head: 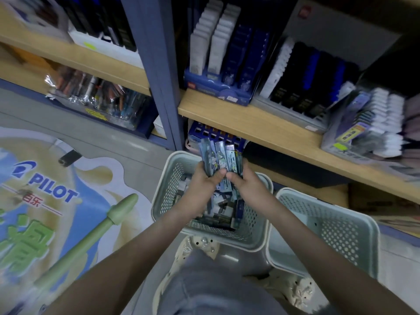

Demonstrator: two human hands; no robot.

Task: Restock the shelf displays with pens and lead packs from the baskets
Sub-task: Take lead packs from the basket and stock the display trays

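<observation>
Slip risk: loose fan of lead packs [219, 156] pinched only at the lower ends; top ends splayed and unsupported, so likely to slide apart or drop if squeezed unevenly or lifted fast.
Fall zone: mostly back into the full basket [254, 233] directly below; a stray pack could miss the rim and land on the floor [127, 142] or under the lowest shelf.
Mix-up risk: several similar displays on the wooden shelf [250, 123]; blurred labels, so easy to slot packs into the wrong row of the blue display tray [218, 89] or the grey tray [354, 133] at right.
Knock risk: grey tray already sitting tilted at the shelf edge; a careless reach could nudge it off.
Left hand [204, 178]: fingers curled round the left side of the bundle, thumb pressed on the front.
Right hand [245, 180]: fingers wrapped behind the right side, thumb pinching the front, thumbs nearly touching.
Bundle position: held above the far end of the full basket, just below the shelf edge, clear of both.
Pack look: slim flat rectangles, pale blue-grey with small printed graphics, glossy wrap; exact count not readable.
Basket contents: heap of more packs, jumbled at mixed angles.
Second basket [327, 226]: just beside the first, to the right, seemingly bare inside.
</observation>
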